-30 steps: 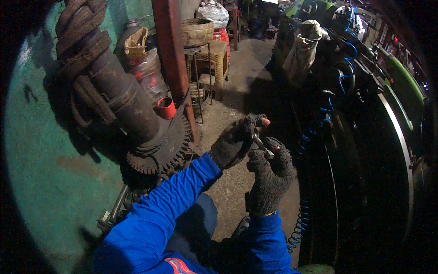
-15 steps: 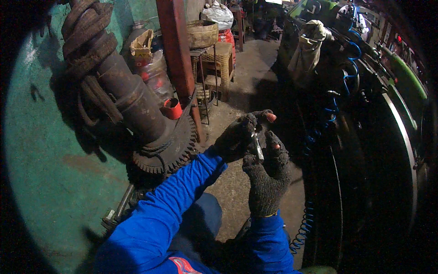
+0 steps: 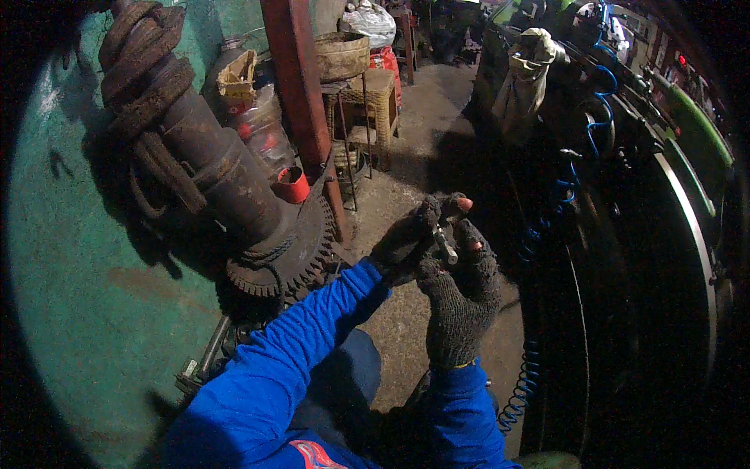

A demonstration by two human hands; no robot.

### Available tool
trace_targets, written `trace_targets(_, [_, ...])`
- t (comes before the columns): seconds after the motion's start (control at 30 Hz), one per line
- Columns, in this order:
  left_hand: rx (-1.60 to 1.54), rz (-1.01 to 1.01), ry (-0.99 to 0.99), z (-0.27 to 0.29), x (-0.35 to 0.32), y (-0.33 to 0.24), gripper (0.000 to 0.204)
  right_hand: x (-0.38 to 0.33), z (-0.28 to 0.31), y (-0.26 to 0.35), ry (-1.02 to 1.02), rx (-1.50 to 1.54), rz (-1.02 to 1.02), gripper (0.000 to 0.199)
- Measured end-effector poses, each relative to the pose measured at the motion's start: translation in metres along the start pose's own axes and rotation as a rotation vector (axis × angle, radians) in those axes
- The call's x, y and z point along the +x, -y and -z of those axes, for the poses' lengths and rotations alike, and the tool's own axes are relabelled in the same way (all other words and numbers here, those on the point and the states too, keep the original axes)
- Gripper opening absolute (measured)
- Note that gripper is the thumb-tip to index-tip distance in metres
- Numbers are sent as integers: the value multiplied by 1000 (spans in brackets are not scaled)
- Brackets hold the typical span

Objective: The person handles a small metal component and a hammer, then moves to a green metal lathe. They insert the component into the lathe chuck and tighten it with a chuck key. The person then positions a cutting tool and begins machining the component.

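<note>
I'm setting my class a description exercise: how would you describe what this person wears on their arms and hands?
The sleeves are long and bright blue, with creases along the left one. The left hand and right hand wear dark grey knitted gloves, each leaving a fingertip uncovered. A thin yellow edge shows at the right glove's cuff.

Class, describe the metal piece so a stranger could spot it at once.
Find the blue sleeves at the lower edge. Follow them to the left hand and right hand, darkly gloved. The metal piece between them is small, slim and silvery, shining against the gloves.
</note>
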State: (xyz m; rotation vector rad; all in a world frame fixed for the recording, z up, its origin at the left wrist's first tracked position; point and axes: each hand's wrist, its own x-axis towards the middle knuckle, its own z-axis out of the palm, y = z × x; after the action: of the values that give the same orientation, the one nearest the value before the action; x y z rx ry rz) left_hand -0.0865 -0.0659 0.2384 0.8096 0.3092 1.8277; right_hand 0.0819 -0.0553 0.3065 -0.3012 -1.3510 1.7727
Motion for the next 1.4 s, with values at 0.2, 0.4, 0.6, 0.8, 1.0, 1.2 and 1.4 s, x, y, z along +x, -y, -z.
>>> trace_targets(0.2, [6, -21, -192, -3, -6, 19, 73, -1, 3, 0, 28, -27, 15, 61])
trace_targets(0.4, [61, -14, -37, -5, -4, 12, 76, 0, 3, -2, 32, 8, 0, 64])
trace_targets(0.6, [124, -65, -87, -7, -5, 6, 78, -1, 3, -1, 58, -33, 74, 61])
trace_targets(0.8, [149, -85, -104, -4, -2, 9, 77, -1, 2, -2, 58, -26, 64, 59])
trace_targets(1.0, [77, -79, -150, -5, -5, 7, 77, -4, 0, 3, 76, -32, -17, 64])
trace_targets(1.2, [3, -70, -157, 9, -10, 9, 74, -2, 1, 3, 65, -40, -75, 65])
trace_targets(1.4, [-25, -78, -133, 33, -14, 13, 69, -2, 0, -1, 68, -98, 29, 58])
